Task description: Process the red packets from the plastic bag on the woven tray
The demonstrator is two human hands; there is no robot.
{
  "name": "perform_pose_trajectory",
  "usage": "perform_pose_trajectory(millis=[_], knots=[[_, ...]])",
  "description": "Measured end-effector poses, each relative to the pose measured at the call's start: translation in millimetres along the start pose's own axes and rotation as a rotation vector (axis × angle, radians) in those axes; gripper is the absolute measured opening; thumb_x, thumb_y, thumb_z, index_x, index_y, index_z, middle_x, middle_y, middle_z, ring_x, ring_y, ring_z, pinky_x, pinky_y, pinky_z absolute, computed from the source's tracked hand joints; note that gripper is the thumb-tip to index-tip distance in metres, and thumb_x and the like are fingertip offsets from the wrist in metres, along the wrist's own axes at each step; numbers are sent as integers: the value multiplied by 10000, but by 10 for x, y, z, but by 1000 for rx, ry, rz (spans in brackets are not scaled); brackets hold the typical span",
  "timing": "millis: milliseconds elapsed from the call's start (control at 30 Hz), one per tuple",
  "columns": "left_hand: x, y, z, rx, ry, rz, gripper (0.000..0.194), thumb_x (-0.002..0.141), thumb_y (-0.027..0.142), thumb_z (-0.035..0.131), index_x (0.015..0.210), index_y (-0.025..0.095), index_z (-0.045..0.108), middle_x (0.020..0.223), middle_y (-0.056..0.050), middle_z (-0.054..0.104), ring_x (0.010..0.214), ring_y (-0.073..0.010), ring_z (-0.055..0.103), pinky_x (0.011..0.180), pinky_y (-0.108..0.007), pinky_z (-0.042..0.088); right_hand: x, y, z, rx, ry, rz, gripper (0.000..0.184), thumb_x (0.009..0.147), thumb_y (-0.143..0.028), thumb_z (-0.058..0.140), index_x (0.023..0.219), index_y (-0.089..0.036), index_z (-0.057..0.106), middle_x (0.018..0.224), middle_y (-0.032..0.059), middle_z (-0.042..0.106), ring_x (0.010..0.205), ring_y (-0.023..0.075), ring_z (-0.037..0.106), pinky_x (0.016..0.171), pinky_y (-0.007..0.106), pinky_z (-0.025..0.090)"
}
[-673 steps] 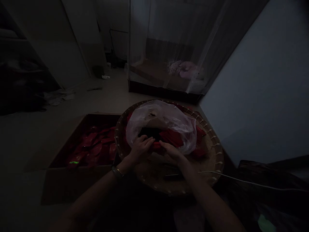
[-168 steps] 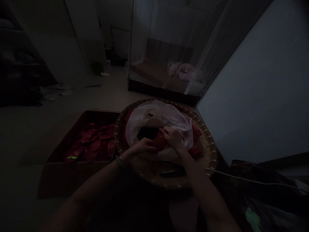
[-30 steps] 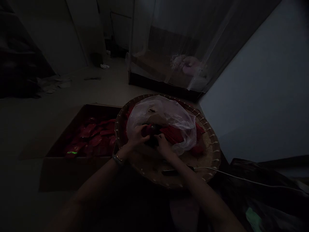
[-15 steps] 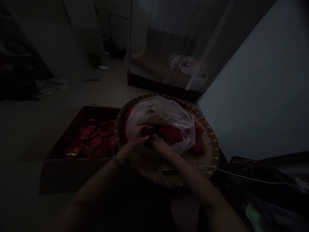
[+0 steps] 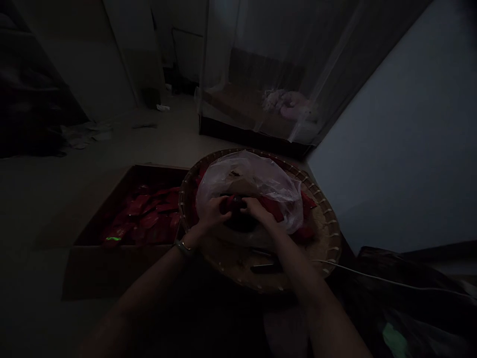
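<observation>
In the dim head view, my left hand (image 5: 213, 213) is closed on the left side of a small red packet (image 5: 229, 203), its mouth seeming to stand open with something dark at it. My right hand (image 5: 256, 209) is at the other side, fingers bent inward against the packet. Both hands are over a translucent plastic bag (image 5: 257, 169) with its edge rolled out. A dark mass (image 5: 242, 223) shows in the bag below my hands; its kind is too dark to make out. Flat red packets (image 5: 274, 209) lie at the bag's right side, partly behind my right wrist.
A round woven bamboo tray (image 5: 331, 219) carries the bag, more red packets and a dark, narrow flat object (image 5: 264, 268). A white cable (image 5: 380, 281) runs off right. To the left stands an open cardboard box (image 5: 112, 268) holding many red packets (image 5: 145, 209). A netted bed (image 5: 257, 114) is behind.
Over the last second my right hand has dipped toward the dark mass, then risen to the packet's right side. My left hand keeps hold of the packet. Earlier, both hands handled a flatter red packet.
</observation>
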State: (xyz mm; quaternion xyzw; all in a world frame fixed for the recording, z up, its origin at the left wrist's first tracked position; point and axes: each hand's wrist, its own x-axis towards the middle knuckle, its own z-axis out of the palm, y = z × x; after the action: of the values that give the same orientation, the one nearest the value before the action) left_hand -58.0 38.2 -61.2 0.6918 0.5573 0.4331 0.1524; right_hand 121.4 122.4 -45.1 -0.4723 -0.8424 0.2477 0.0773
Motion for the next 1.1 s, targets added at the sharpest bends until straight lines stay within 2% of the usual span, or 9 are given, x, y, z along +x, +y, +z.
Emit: perform_pose_trajectory(millis=[167,333,433,500,600,733,833,967,1100], knots=[[-3,-7,8,11,-15,5,487,635,239,686,1103,153,580,1005,-98,659,923,-244,612,808,-386,483,166,-64,108,20,-27,17,294,527,-26,733,783,-163,691,869,77,709,821,230,637,772,298,471],[-13,-7,25,16,-3,-8,487,628,242,692,1094,149,585,1007,-104,658,923,-253,613,808,-392,485,59,7,-33,129,2,28,191,638,-89,663,808,-172,689,830,33,708,763,181,639,741,271,482],[-14,-9,28,11,-4,0,491,625,242,694,1095,154,585,1014,-105,659,922,-254,613,813,-401,484,-86,94,-115,204,31,44,216,695,-140,625,906,-153,668,862,31,698,739,147,635,690,239,492],[-12,-8,26,9,-7,5,490,627,245,691,1098,162,585,1018,-100,660,923,-251,614,813,-399,486,-176,142,-134,342,27,92,224,713,-169,614,933,-143,647,840,24,685,679,122,626,624,216,495],[-6,5,19,18,-8,5,491,617,248,695,1089,160,594,1000,-95,664,905,-251,620,807,-397,489,-282,180,-148,713,-5,222,205,693,-179,631,894,-141,618,744,-1,647,565,86,589,526,186,483],[2,40,6,16,-46,21,478,616,232,683,1080,149,602,958,-91,675,860,-238,633,765,-365,497,-392,160,-262,1048,13,306,237,655,-169,664,873,-161,573,706,-10,617,558,85,593,489,172,481],[3,55,9,33,-58,33,463,621,231,679,1074,165,610,934,-75,680,833,-223,633,745,-344,494,-459,112,-431,1119,39,294,275,644,-176,673,883,-182,537,704,-15,614,559,87,595,492,174,483],[-1,37,42,91,-47,40,479,622,243,687,1090,174,607,932,-70,682,840,-225,628,761,-345,486,-498,-8,-640,1121,-5,197,297,626,-205,692,874,-193,529,710,-22,618,577,95,601,519,190,495],[-1,10,78,96,-50,56,511,608,257,707,1102,183,601,959,-67,678,852,-230,624,765,-353,482,-485,-210,-701,1058,-59,120,300,618,-231,702,872,-176,552,693,-28,618,583,95,601,518,185,487]])
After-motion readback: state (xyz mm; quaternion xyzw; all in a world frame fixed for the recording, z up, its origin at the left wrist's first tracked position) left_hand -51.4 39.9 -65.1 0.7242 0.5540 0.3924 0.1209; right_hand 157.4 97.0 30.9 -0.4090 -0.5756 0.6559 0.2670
